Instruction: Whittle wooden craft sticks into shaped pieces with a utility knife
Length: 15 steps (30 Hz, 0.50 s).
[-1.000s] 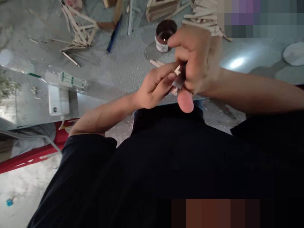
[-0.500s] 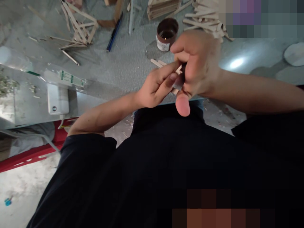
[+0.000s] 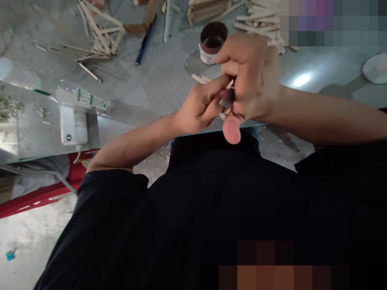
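Observation:
My left hand [image 3: 198,106] is closed in a pinch on a thin wooden stick, whose pale tip [image 3: 231,83] shows between the two hands. Curled round a flat grey metal blade [image 3: 227,98] is my right hand [image 3: 255,76], its thumb pointing down towards my body. The blade meets the left fingertips and the stick; its far end and any handle are hidden in the right fist. Several loose wooden sticks [image 3: 198,79] lie on the table beneath and behind the hands. A round brown jar [image 3: 213,42] with a pale label stands just beyond them.
Wooden sticks are heaped [image 3: 256,24] at the back, beside a stacked stick structure [image 3: 208,10]. A tangled stick frame [image 3: 102,40] and a blue pen [image 3: 146,40] lie back left. A plastic bottle [image 3: 90,100] touches a white power bank [image 3: 73,127]. A white disc [image 3: 375,68] lies far right.
Both hands have shifted very slightly up and stay together at the stick and blade. The small bright glint in the jar no longer shows. The table things have not moved.

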{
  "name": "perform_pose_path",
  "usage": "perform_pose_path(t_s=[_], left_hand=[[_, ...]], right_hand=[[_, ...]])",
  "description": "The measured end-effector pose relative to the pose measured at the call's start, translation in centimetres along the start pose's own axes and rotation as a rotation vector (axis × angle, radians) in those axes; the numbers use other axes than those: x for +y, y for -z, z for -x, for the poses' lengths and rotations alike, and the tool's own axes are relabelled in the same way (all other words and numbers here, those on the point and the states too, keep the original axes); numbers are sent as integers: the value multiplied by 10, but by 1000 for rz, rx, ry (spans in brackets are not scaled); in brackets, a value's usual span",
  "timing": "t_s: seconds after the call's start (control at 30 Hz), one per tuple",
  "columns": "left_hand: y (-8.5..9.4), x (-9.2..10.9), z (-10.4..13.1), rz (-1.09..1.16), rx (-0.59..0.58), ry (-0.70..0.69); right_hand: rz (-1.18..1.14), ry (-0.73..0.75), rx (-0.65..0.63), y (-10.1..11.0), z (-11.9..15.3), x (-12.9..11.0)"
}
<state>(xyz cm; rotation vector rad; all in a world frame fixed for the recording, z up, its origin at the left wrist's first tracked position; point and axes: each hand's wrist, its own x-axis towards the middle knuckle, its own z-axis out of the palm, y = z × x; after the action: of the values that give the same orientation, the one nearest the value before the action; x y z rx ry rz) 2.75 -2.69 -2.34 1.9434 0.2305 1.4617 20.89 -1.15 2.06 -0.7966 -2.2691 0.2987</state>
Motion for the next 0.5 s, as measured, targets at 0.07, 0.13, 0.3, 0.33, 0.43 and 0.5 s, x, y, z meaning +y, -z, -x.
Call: perform_pose_path(t_s=[0.07, 0.13, 0.3, 0.33, 0.43, 0.5], left_hand=[[1, -3, 1, -58, -50, 76], [2, -5, 2, -93, -68, 75], [1, -13, 2, -76, 1, -86], [1, -16, 2, -88, -1, -61], [0, -25, 2, -93, -13, 12], [1, -26, 3, -85, -27, 81]], right_hand=[[-100, -25, -11, -2, -1, 1], [-166, -21, -9, -4, -3, 4], [-182, 42, 89, -7, -7, 13], [-136, 52, 103, -7, -7, 14], [73, 147, 126, -8, -6, 16], [145, 234, 148, -10, -6, 15]])
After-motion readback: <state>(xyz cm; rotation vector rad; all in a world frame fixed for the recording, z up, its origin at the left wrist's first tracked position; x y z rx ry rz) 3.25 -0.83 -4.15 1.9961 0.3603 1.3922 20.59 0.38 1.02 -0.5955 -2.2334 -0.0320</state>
